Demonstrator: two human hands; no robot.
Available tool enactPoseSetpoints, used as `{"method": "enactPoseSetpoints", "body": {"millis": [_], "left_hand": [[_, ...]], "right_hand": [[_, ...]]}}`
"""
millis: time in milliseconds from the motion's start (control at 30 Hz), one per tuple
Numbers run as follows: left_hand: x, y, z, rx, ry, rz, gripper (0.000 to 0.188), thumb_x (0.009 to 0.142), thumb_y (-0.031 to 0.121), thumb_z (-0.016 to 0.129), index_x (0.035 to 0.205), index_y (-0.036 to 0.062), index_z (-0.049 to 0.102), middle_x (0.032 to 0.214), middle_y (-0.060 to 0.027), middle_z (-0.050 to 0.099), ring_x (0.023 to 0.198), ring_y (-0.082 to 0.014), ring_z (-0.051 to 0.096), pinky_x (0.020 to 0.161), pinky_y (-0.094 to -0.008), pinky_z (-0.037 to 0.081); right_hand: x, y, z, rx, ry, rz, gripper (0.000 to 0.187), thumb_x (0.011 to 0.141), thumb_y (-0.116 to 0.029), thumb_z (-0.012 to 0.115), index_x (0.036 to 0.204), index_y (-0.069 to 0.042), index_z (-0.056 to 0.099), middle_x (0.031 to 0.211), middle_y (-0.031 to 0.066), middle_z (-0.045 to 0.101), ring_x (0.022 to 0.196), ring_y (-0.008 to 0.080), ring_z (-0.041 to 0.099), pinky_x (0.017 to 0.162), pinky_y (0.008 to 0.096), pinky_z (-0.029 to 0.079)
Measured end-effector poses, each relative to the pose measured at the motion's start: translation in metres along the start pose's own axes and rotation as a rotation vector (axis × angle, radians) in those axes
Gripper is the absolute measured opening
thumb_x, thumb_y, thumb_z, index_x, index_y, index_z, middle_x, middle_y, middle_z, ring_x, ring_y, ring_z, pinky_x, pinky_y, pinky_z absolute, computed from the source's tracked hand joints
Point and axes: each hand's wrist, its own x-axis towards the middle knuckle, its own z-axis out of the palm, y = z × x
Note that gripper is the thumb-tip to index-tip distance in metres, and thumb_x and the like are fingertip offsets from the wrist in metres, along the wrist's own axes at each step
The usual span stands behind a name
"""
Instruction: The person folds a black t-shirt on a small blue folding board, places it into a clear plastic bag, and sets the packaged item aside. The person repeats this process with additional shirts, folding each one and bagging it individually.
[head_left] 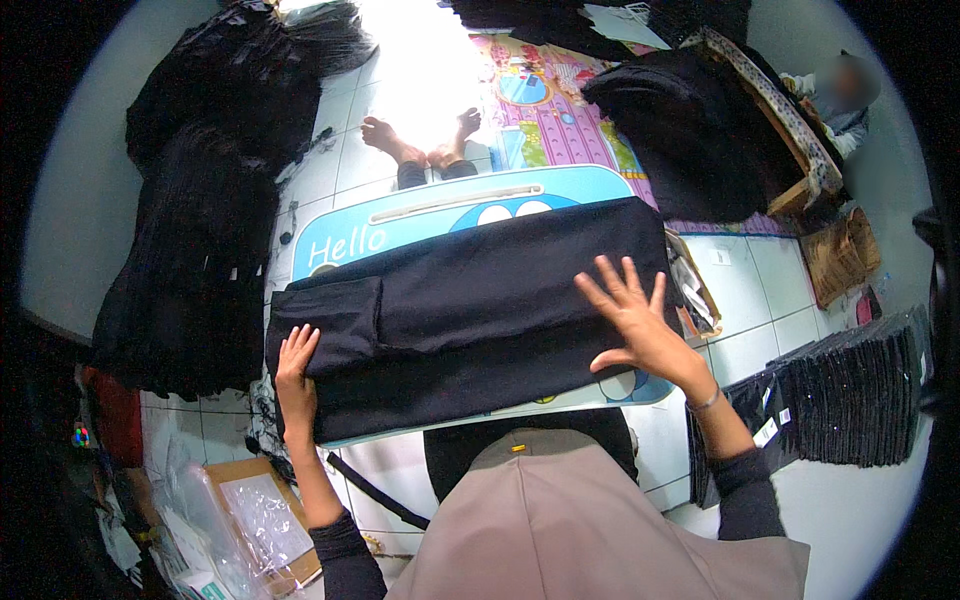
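Note:
A long piece of folded black cloth (500, 310), perhaps a garment, lies across a low blue lap table (590, 182) with a cartoon print. At its left end one part is folded over, leaving a raised edge. My left hand (296, 365) rests on that left end, fingers stretched out and fairly close together. On the right, my right hand (640, 325) is spread wide over the cloth, palm down; whether it presses on the fabric I cannot tell. Neither hand grasps anything. The cloth hides most of the table top.
Black garments are heaped at the left (190, 250) and far right (690, 130). A stack of packed black items (850, 390) stands at right. Lower left lies a cardboard piece (225, 475) with clear plastic. Bare feet (395, 140) extend beyond the table. Another person (848, 125) sits far right.

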Motion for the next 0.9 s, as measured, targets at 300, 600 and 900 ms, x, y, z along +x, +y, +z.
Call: {"method": "enactPoseSetpoints", "body": {"millis": [300, 600, 900], "left_hand": [[0.05, 0.034, -0.049, -0.299, -0.361, -0.273, 0.056, 0.083, 0.035, 0.068, 0.129, 0.0061, 0.058, 0.138, -0.0189, 0.051, 0.134, -0.0353, 0.042, 0.112, -0.0452, 0.031], [0.165, 0.168, 0.099, 0.03, -0.362, 0.496, 0.067, 0.095, 0.044, 0.05, 0.146, 0.0051, 0.034, 0.153, -0.0181, 0.028, 0.144, -0.03, 0.024, 0.116, -0.0478, 0.018], [0.212, 0.203, 0.174, -0.261, -0.514, 1.055, 0.057, 0.097, 0.03, 0.045, 0.148, 0.0073, 0.032, 0.156, -0.0095, 0.026, 0.145, -0.0238, 0.02, 0.119, -0.0405, 0.019]], "right_hand": [[0.051, -0.017, -0.019, -0.317, -0.249, -0.46, 0.142, 0.03, -0.045, 0.086, 0.153, -0.033, 0.016, 0.161, 0.0125, 0.005, 0.146, 0.0405, -0.002, 0.108, 0.0704, -0.008], [0.095, -0.02, -0.003, -0.315, -0.43, -0.899, 0.149, 0.02, -0.052, 0.084, 0.151, -0.04, 0.015, 0.161, 0.0066, 0.007, 0.147, 0.0391, 0.003, 0.105, 0.0778, 0.003], [0.102, -0.011, 0.009, -0.066, -0.467, -0.901, 0.15, 0.02, -0.048, 0.091, 0.15, -0.044, 0.015, 0.16, 0.008, 0.006, 0.145, 0.0425, 0.005, 0.104, 0.0793, 0.007]]}}
